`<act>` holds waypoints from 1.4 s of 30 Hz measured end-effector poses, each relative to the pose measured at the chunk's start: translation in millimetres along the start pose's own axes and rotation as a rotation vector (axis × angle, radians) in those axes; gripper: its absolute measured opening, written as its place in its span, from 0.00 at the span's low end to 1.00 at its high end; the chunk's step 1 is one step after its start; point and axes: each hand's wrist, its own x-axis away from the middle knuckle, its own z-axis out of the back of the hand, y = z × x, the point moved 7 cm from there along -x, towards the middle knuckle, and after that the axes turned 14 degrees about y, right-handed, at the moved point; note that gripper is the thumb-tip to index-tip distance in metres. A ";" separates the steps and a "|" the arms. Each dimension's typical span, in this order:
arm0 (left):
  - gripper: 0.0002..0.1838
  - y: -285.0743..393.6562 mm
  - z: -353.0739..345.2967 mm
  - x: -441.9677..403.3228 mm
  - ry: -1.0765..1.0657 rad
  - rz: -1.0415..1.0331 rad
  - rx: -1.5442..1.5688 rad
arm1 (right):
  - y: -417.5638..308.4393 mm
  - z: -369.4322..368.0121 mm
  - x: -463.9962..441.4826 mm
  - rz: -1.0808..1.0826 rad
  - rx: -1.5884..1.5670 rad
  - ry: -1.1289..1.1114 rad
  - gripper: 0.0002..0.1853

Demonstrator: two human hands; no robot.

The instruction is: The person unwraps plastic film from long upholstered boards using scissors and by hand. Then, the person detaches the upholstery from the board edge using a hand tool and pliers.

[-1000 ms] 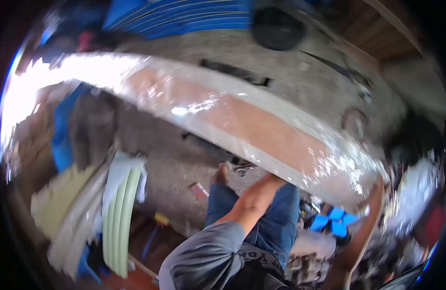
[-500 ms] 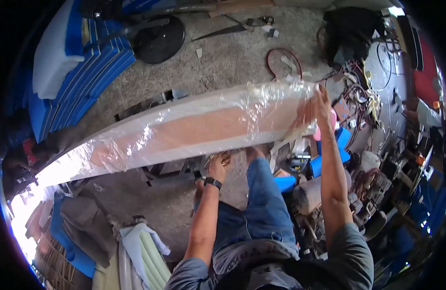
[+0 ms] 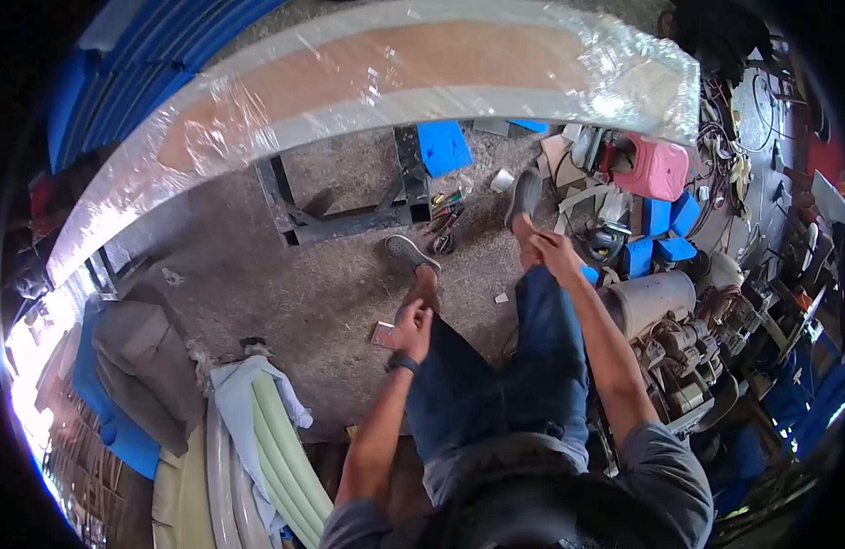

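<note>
A long curved panel wrapped in clear plastic, with a brown middle and pale borders (image 3: 422, 55), spans the upper view. Both hands are apart from it. Over the left shin is my left hand (image 3: 411, 331), a dark watch on its wrist, its fingers loosely bent and a little apart with nothing seen between them. Beside the right shin, my right hand (image 3: 555, 256) has its fingers drawn together; whether anything small is between them cannot be made out. A black metal frame (image 3: 349, 224) lies on the floor under the panel's near edge.
Blue padded sheets (image 3: 139, 64) stand upper left. Green and white foam rolls (image 3: 281, 457) lie lower left. Hand tools (image 3: 445, 220) rest near the feet. On the right are a pink container (image 3: 651, 166), blue pieces, a grey cylinder (image 3: 656, 300) with machinery, and tangled cables.
The panel has moved up and away from the body, out of the right hand's hold. Both hands have drawn back to the legs. More of the metal frame and floor shows.
</note>
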 end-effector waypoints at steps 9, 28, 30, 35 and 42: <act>0.20 -0.9 -21.4 50.7 -0.089 -0.112 -0.040 | 277.7 -118.0 -221.2 -0.061 0.869 -0.002 0.17; 0.19 -9.3 -55.4 46.3 -0.109 0.170 0.069 | 175.9 -108.0 0.1 -0.107 0.331 -0.023 0.22; 0.21 70.1 -73.3 34.3 -0.026 -0.016 0.059 | 115.2 -97.0 44.5 0.328 0.692 -0.151 0.22; 0.23 196.2 -119.8 30.3 0.073 0.291 0.633 | -85.9 -21.5 167.8 0.690 0.829 -0.220 0.20; 0.28 343.8 -112.0 3.0 -0.087 0.364 1.186 | -123.1 47.9 185.3 -0.196 -0.304 -0.695 0.19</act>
